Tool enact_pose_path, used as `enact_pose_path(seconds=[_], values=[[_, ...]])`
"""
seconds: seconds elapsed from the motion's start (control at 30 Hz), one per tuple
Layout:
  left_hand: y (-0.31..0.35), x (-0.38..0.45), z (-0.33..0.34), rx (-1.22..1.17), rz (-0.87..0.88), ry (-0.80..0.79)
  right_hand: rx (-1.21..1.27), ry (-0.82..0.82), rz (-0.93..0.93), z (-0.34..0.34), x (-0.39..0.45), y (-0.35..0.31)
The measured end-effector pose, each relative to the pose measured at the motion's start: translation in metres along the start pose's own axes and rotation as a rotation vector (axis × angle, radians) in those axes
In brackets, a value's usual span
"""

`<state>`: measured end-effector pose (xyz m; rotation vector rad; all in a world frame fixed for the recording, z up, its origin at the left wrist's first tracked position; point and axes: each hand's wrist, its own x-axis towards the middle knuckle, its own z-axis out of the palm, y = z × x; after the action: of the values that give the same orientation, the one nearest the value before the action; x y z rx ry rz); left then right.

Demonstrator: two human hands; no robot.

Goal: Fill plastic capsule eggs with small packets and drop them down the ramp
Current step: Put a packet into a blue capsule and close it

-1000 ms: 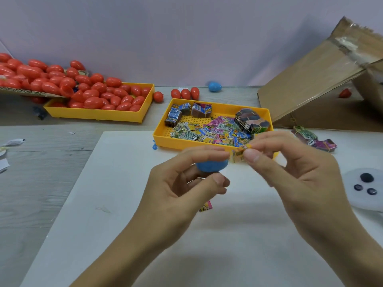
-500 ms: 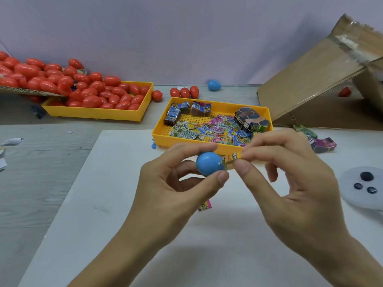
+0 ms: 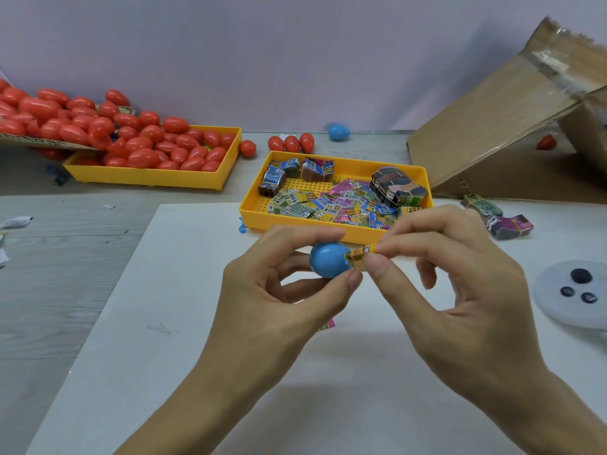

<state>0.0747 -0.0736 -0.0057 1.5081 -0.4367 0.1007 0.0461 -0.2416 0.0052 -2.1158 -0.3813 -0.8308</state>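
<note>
- The left hand (image 3: 282, 290) is raised over the white board (image 3: 164, 372) in the near middle, thumb and forefinger curled round a small blue plastic capsule half (image 3: 328, 264), gripping it at top and bottom; the other fingers fold loosely behind it.
- The right hand (image 3: 460, 297) meets it from the right, thumb and forefinger pinching a small yellow printed packet (image 3: 359, 256); the remaining fingers are curled, apart from the packet.
- The packet's left end touches the right side of the blue capsule half; whether it is already inside I cannot tell.
- Under the left hand, a scrap of pink packet (image 3: 328, 324) lies on the board.
- Near the right edge sits a white round disc (image 3: 551, 307) with three dark buttons on it.
- Just beyond the hands stands a yellow plastic tray (image 3: 295, 224) holding loose coloured packets (image 3: 331, 205) and banded bundles of them.
- Right of that tray, two more bundles of packets (image 3: 505, 221) lie on the board.
- Far right, a brown cardboard ramp (image 3: 492, 126) slopes up to the right, with a red egg (image 3: 546, 142) beneath it.
- Far left, a second yellow tray (image 3: 147, 175) is heaped with red plastic capsule eggs (image 3: 141, 146); more red eggs rest on a cardboard sheet (image 3: 39, 141) above its left end.
- Between the trays, four loose red eggs (image 3: 290, 143) lie by the wall, and a whole blue egg (image 3: 339, 131) further right.
</note>
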Motion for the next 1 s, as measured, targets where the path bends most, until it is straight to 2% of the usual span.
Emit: enact_pose_path(seconds=[0.57, 0.87, 1.0], values=[[0.0003, -0.0003, -0.0008, -0.014, -0.023, 0.041, -0.043, -0.001, 0.008, -0.0014, -0.0002, 0.0004], [-0.0003, -0.0012, 0.0008, -0.035, 0.021, 0.071, -0.054, -0.025, -0.011, -0.0012, -0.0008, 0.0004], [-0.0007, -0.0009, 0.0010, -0.049, 0.030, 0.098, 0.012, -0.030, -0.002, -0.0015, 0.0001, -0.0009]])
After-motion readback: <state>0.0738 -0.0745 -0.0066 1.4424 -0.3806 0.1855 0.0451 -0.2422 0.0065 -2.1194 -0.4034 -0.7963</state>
